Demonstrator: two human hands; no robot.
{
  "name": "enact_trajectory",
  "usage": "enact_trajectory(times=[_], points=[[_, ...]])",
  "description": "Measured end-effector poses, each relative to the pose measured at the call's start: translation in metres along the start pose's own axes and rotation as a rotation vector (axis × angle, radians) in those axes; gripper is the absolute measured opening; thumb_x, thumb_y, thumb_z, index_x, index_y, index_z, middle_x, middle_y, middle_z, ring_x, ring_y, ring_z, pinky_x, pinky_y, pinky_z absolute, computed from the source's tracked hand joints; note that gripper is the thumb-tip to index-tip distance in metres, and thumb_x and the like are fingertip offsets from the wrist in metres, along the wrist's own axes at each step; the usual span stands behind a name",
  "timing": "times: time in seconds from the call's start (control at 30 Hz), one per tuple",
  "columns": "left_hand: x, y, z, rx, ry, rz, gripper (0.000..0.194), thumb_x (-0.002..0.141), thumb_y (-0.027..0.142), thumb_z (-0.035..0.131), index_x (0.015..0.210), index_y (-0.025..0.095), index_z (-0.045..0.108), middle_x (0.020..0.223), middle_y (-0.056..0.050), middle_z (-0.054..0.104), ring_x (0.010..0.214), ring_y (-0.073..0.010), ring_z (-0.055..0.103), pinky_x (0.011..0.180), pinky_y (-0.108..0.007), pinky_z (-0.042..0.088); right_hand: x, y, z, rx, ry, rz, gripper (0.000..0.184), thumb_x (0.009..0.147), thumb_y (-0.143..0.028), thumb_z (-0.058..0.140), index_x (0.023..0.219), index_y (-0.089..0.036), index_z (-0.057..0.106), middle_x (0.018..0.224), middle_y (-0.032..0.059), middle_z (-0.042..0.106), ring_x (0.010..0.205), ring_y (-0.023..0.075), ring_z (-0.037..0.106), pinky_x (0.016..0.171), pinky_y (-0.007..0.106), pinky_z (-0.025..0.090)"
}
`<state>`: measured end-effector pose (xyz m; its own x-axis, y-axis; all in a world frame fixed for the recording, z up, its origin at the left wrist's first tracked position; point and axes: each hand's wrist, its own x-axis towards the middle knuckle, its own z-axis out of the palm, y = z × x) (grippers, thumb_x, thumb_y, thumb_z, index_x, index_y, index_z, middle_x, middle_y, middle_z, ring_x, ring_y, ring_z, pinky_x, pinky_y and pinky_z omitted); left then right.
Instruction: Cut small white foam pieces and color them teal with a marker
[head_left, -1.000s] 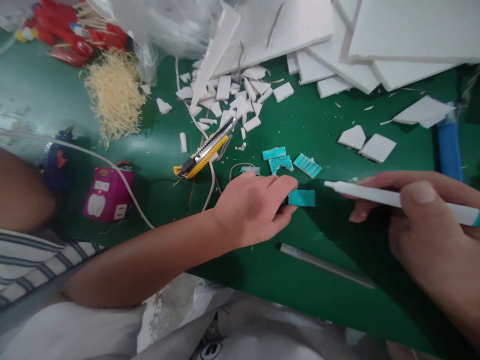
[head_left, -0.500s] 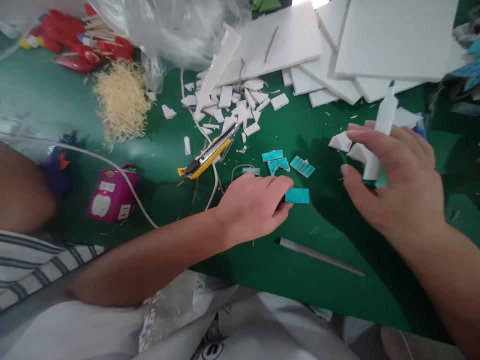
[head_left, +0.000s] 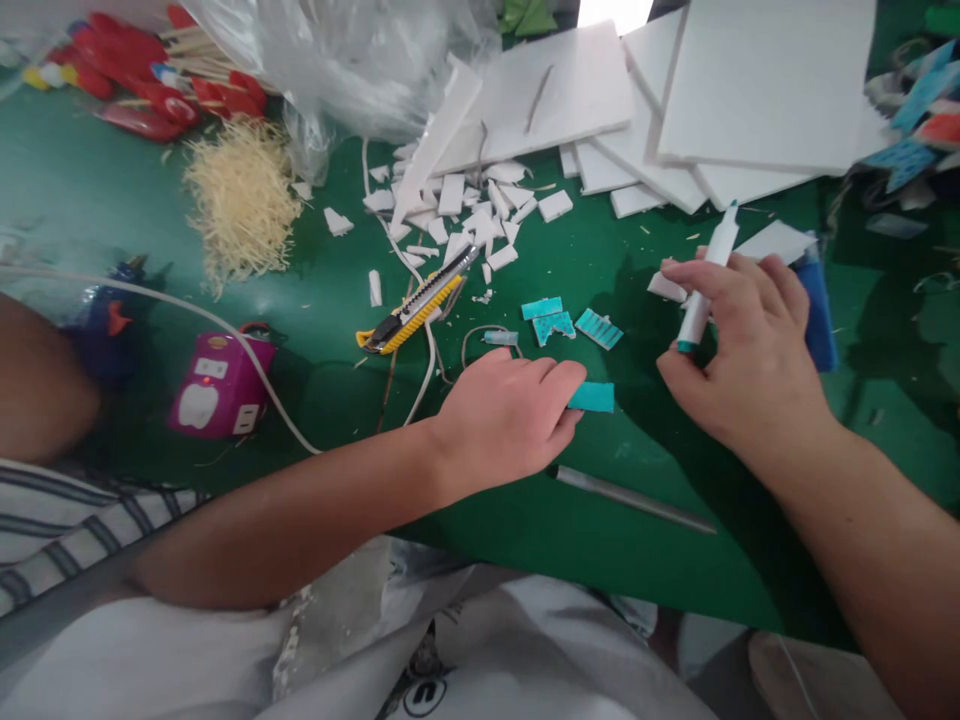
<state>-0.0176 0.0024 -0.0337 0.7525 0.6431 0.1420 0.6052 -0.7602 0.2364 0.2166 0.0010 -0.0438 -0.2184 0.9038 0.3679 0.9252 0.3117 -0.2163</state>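
Observation:
My left hand (head_left: pixel 510 415) rests on the green table, its fingers pinching the left end of a small teal painted foam piece (head_left: pixel 596 397). My right hand (head_left: pixel 739 360) is closed around a white marker (head_left: pixel 706 282) with a teal tip, held nearly upright with the tip pointing down, just right of the teal piece. Three more teal pieces (head_left: pixel 559 320) lie just beyond my left fingers. A grey rod (head_left: pixel 634 500) lies on the table below both hands.
A yellow utility knife (head_left: pixel 420 302) lies left of the teal pieces among white foam scraps (head_left: pixel 472 200). White foam boards (head_left: pixel 720 90) are stacked at the back right. A pink power strip (head_left: pixel 217 385) with white cable, a toothpick heap (head_left: pixel 240 200) and a blue block (head_left: pixel 814 305) are nearby.
My right hand has turned the marker from lying level to nearly upright, tip down, and moved it in closer to the teal piece. My left hand has stayed on the piece.

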Motion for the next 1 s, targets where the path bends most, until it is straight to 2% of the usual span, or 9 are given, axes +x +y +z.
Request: enact_trajectory(times=[0.13,0.37,0.53,0.67,0.87,1.0], points=[[-0.001,-0.001,-0.001,-0.001,0.001,-0.001,0.014,0.091,0.026,0.057,0.098,0.017,0.063,0.078,0.002,0.071,0.065,-0.0196,0.065,0.06,-0.035,0.036,0.0,-0.002,0.0,-0.011,-0.013,0.032,0.055,0.076,-0.015,0.057,0.13,-0.027,0.05,0.114,0.0093,0.07,0.121,0.0315,0.061,0.115,0.059,0.033],[0.003,-0.007,-0.004,0.029,-0.021,-0.045,0.013,0.093,0.027,0.055,0.099,0.017,0.062,0.078,0.001,0.071,0.067,-0.0199,0.067,0.059,-0.034,0.036,-0.001,-0.003,-0.009,0.084,0.082,-0.013,0.06,0.076,-0.013,0.06,0.133,-0.026,0.048,0.109,0.0058,0.075,0.116,0.0294,0.065,0.115,0.06,0.036],[0.007,-0.011,-0.009,0.123,0.054,-0.083,0.021,0.097,0.025,0.05,0.114,0.015,0.058,0.089,-0.002,0.073,0.073,-0.0197,0.068,0.058,-0.033,0.033,-0.002,0.003,-0.007,0.047,0.058,0.052,0.049,0.079,-0.021,0.06,0.126,-0.028,0.052,0.117,0.0049,0.073,0.123,0.0299,0.062,0.115,0.064,0.034],[0.006,-0.009,-0.007,0.083,0.021,-0.013,0.012,0.097,0.028,0.054,0.099,0.018,0.061,0.079,0.001,0.07,0.07,-0.018,0.067,0.062,-0.032,0.036,-0.002,0.003,-0.004,0.037,0.011,0.064,0.039,0.08,-0.021,0.06,0.118,-0.026,0.058,0.116,0.0065,0.073,0.12,0.0294,0.064,0.116,0.062,0.033],[0.005,-0.006,-0.002,0.026,-0.005,0.066,0.013,0.096,0.027,0.056,0.087,0.018,0.06,0.078,0.0,0.069,0.068,-0.0173,0.065,0.062,-0.032,0.038,0.0,-0.007,-0.012,0.027,0.008,0.062,0.024,0.087,-0.027,0.062,0.11,-0.032,0.061,0.087,0.0008,0.075,0.099,0.0265,0.071,0.115,0.059,0.037],[0.004,-0.008,-0.001,0.049,-0.001,0.086,0.017,0.097,0.026,0.052,0.084,0.018,0.059,0.073,0.0,0.067,0.066,-0.0173,0.065,0.06,-0.032,0.038,-0.003,-0.005,-0.015,0.031,0.005,0.011,0.03,0.082,-0.022,0.063,0.11,-0.032,0.061,0.095,0.0016,0.075,0.103,0.0276,0.07,0.113,0.058,0.04]])
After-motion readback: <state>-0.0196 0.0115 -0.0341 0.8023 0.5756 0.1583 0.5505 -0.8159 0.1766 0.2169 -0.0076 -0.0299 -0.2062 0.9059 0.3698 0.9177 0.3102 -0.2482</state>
